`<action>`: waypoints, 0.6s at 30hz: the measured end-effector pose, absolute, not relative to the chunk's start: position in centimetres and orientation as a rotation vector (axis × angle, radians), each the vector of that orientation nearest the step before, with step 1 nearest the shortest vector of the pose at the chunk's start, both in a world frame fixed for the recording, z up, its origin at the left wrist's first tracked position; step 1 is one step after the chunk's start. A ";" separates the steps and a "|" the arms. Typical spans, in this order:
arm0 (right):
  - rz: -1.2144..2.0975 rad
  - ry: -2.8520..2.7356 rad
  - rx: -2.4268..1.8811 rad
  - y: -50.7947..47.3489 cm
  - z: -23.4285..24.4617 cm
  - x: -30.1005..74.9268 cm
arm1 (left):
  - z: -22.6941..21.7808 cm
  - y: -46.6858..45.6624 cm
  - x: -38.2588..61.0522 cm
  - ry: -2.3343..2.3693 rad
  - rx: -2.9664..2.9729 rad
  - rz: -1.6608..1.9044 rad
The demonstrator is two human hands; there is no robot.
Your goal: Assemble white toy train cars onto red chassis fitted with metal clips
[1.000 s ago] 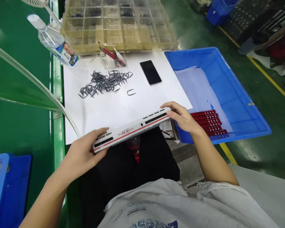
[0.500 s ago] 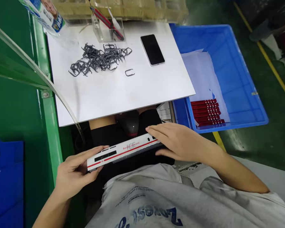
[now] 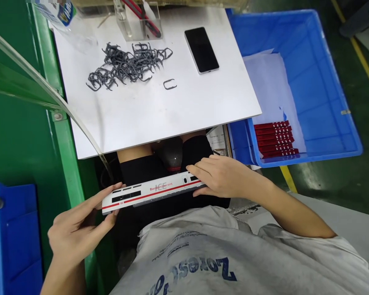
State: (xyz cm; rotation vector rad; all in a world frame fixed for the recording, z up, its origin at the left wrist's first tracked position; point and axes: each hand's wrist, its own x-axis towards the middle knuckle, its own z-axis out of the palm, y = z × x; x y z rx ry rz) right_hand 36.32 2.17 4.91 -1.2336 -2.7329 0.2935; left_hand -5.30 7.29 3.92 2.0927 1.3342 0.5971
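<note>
A white model train car [image 3: 155,190] with a red stripe, dark windows and the words "ICE" and "Bordrestaurant" is held over my lap, its right end a little higher. My left hand [image 3: 80,223] pinches its left end, thumb below and fingers above. Around the right end my right hand [image 3: 219,178] is closed, covering that end. Beyond the car, on the white tabletop [image 3: 178,114], lies a pile of dark grey U-shaped clips [image 3: 126,67]. One single clip [image 3: 170,84] lies apart from the pile.
A phone [image 3: 202,50] lies on the table near a clear holder [image 3: 138,26] with tools. At the back left stands a plastic bottle [image 3: 67,24]. The blue bin [image 3: 320,86] on the right contains dark red strips [image 3: 276,139]. A clear tube [image 3: 49,90] crosses the left side.
The train car has shifted left with both hands and turned slightly toward level. My left hand's fingers sit farther out at its end. The camera view has also shifted.
</note>
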 end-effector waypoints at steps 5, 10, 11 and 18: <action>0.264 -2.710 -1.267 2.1 5.0 35.9 | 3.9 7.7 -5.5 1.291 2.024 0.641; 0.200 -2.745 -1.305 2.0 5.2 34.9 | 4.0 7.7 -5.3 1.213 1.897 0.753; 0.181 -2.769 -1.314 1.9 5.2 34.8 | 4.0 7.7 -5.4 1.209 1.878 0.756; 0.208 -2.670 -1.235 1.5 2.9 34.4 | 3.5 7.5 -5.3 1.199 1.588 0.909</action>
